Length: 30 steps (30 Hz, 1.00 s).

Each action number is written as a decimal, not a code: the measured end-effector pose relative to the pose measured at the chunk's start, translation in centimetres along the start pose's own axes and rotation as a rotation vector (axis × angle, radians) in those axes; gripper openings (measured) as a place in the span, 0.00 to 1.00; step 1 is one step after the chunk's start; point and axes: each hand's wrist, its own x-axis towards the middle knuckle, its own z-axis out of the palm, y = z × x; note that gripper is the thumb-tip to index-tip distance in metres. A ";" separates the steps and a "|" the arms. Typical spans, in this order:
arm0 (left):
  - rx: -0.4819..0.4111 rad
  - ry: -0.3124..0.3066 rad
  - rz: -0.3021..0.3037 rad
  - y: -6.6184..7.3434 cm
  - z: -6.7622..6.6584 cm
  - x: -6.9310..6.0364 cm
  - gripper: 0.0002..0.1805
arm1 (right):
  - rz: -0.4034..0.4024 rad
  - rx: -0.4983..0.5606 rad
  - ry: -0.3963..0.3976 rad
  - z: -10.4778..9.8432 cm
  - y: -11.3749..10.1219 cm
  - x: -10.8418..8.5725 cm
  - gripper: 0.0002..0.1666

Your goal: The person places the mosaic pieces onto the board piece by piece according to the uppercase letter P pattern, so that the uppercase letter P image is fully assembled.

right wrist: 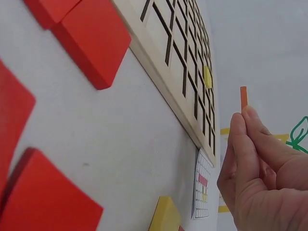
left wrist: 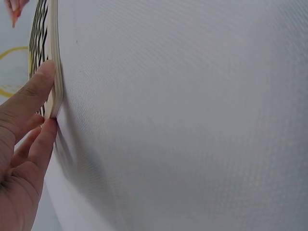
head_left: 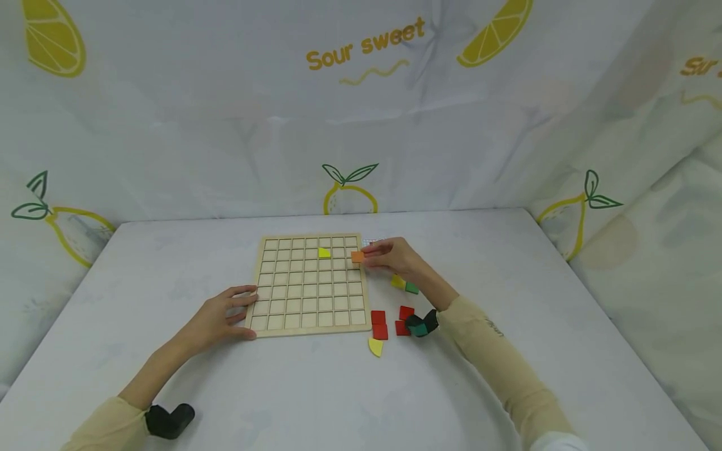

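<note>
A wooden grid board [head_left: 307, 331] lies flat on the table. My left hand [head_left: 221, 319] rests against its left edge and near-left corner, fingers fairly straight; the left wrist view shows the thumb [left wrist: 45, 70] on the board's rim. Over the board's right edge, my right hand [head_left: 397, 257] pinches an orange square tile [head_left: 357, 257] between thumb and fingertips. In the right wrist view this tile [right wrist: 244, 97] appears edge-on, raised above the board. One yellow piece [head_left: 324, 252] with a curved edge sits in a cell toward the far side of the grid.
Several red square tiles [head_left: 378, 317] lie right of the board, with a yellow quarter-round piece [head_left: 375, 347] nearer me. Yellow [head_left: 398, 281] and green [head_left: 412, 288] pieces lie under my right forearm. A printed grid card [right wrist: 202, 185] lies beside the board's far right.
</note>
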 end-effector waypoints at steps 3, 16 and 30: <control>0.003 -0.003 0.001 0.1 0.0 0.0 0.40 | -0.015 0.033 -0.015 0.3 -0.2 0.3 0.20; 0.000 0.007 0.003 0.1 0.0 -0.1 0.41 | -0.033 0.195 -0.068 2.8 -1.1 1.9 0.21; -0.014 0.011 0.005 -0.2 0.0 -0.1 0.40 | -0.056 0.234 -0.040 5.5 -2.0 3.3 0.18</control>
